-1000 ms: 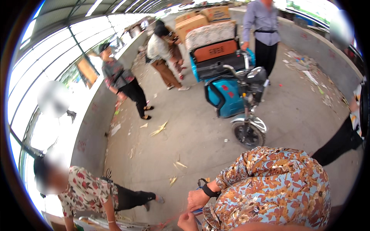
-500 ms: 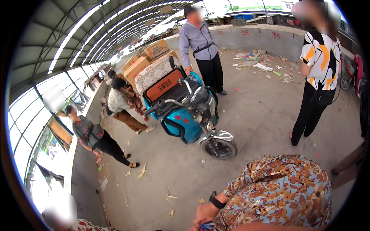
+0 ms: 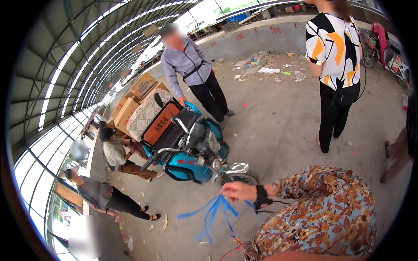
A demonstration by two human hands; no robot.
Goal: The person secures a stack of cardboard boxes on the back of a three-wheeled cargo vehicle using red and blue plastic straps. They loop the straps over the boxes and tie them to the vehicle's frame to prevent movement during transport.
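My right hand (image 3: 238, 191) reaches out from a floral sleeve (image 3: 320, 211), with a black band (image 3: 262, 198) around the wrist. Its fingers are closed on a bunch of thin blue plastic strips (image 3: 213, 213), whose loose ends fan out and hang below. A thin red cord (image 3: 233, 251) dangles under them near the lower edge. Behind the hand stands a blue cargo tricycle (image 3: 191, 167), its front wheel (image 3: 237, 177) partly covered by my fingers. My left hand is out of view.
Boxes (image 3: 127, 114) are stacked on the tricycle. A person in grey (image 3: 187, 65) touches its side; two people (image 3: 118, 150) bend at its far-left side. Others stand at left (image 3: 102, 193) and right (image 3: 333, 52). Litter (image 3: 261, 63) lies by a low wall (image 3: 244, 41).
My right hand has risen from the lower edge with the blue strips, which now spread out below it. The view has shifted, and the person in grey appears further left.
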